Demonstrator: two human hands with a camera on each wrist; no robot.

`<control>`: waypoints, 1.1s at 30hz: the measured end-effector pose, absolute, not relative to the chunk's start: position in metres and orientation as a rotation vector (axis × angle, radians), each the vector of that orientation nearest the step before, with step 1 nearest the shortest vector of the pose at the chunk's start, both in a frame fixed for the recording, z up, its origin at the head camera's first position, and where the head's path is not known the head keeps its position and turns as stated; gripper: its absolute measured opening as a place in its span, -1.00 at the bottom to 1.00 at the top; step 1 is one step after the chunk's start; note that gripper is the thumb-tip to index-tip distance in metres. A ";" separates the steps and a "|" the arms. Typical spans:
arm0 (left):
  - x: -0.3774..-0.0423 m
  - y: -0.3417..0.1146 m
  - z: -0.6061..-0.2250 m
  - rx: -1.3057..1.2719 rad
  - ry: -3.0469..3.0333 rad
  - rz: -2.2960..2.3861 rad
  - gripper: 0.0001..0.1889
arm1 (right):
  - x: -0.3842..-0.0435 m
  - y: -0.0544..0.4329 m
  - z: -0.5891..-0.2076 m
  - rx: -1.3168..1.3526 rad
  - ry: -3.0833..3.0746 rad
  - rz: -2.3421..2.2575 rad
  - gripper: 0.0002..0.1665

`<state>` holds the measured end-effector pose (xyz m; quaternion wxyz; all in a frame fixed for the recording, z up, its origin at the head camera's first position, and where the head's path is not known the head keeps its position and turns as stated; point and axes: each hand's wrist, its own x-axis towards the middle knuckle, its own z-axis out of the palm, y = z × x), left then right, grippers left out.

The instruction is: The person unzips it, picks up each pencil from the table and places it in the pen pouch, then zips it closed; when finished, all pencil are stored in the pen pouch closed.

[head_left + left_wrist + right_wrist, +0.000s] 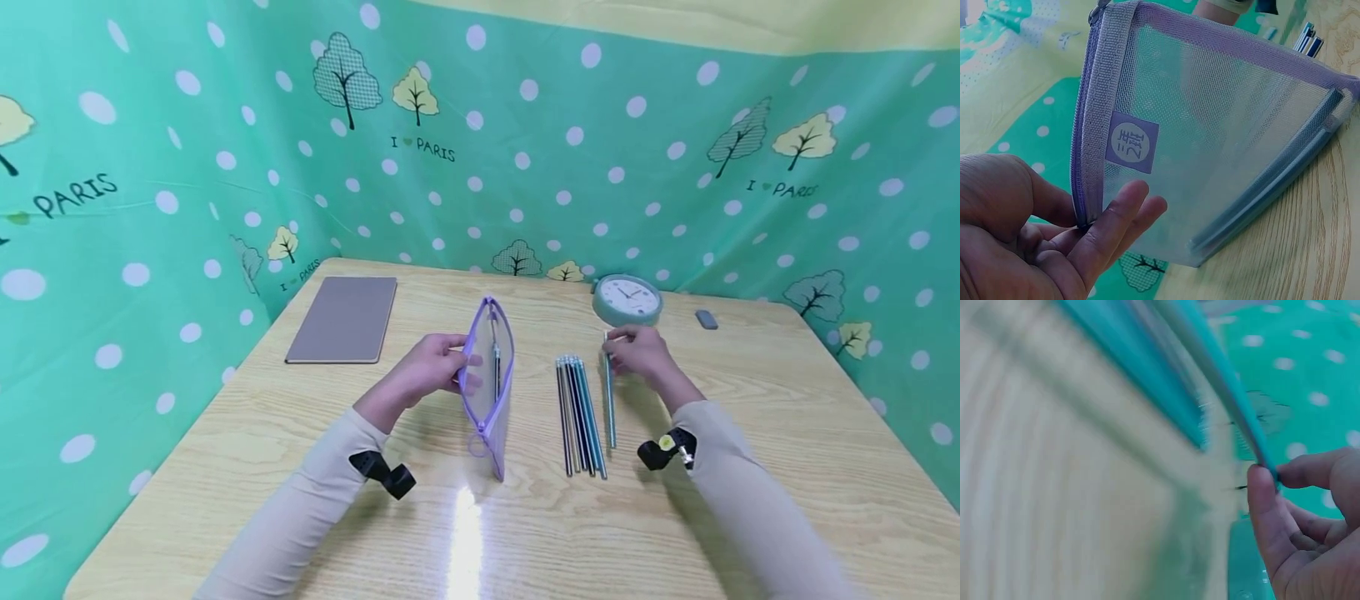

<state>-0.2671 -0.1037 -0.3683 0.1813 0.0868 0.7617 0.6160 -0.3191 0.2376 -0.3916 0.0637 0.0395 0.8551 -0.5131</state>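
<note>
My left hand pinches the zipped edge of a translucent mesh pencil pouch with purple trim. The pouch stands upright with its mouth spread, and a few pencils lie along its bottom. To the right of it, several dark and blue pencils lie side by side on the table. Beyond them my right hand pinches the far end of a teal pencil between thumb and fingertips. In the right wrist view this pencil slants above the table, apart from the row.
A teal round clock lies behind my right hand, with a small grey eraser-like block to its right. A grey-brown notebook lies at the back left. A green dotted curtain hangs along the wooden table's back and left.
</note>
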 end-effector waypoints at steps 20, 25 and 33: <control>-0.271 -0.103 -0.369 0.247 2.176 1.709 -0.50 | -0.275 0.168 -0.331 -0.113 1.821 -2.935 -0.80; -0.273 -0.102 -0.368 0.236 2.187 1.697 -0.49 | -0.270 0.158 -0.328 -0.173 1.723 -2.940 -0.82; -0.274 -0.100 -0.368 0.199 2.161 1.705 -0.49 | -0.260 0.133 -0.337 -0.293 1.931 -2.785 -0.75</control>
